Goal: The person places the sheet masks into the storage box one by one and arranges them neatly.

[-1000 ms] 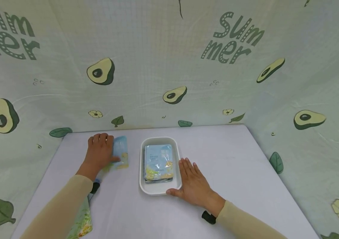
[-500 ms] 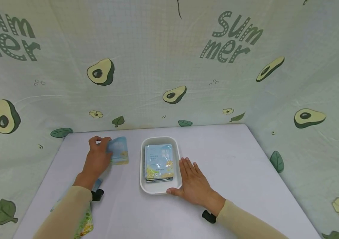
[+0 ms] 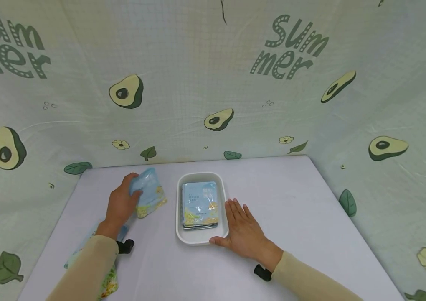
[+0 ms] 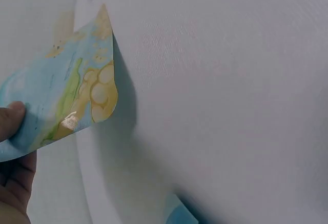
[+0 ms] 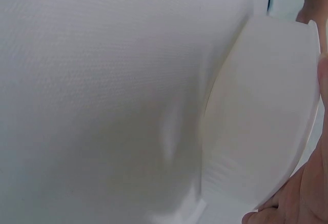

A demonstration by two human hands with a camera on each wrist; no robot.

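Observation:
My left hand [image 3: 120, 202] pinches a flat light-blue packet [image 3: 150, 195] with yellow and green print, raised off the table to the left of the tray. In the left wrist view, the thumb [image 4: 10, 119] lies on the packet's printed face [image 4: 72, 90], and its corner stands clear of the white surface. A white rectangular tray [image 3: 196, 238] holds a small stack of similar packets [image 3: 200, 202]. My right hand [image 3: 244, 232], its fingers straight, rests against the tray's right rim. From the right wrist, the tray's outer wall [image 5: 261, 111] shows beside that hand.
More packets [image 3: 109, 284] lie on the white table [image 3: 292, 209] beneath the left forearm, partly hidden by the sleeve. A blue packet corner [image 4: 180, 214] shows in the left wrist view. A printed cloth [image 3: 183, 83] hangs behind the table.
A packet that lay flat under my left hand is now pinched, lifted and tilted. The left hand has turned slightly. My right hand and the tray stay in place.

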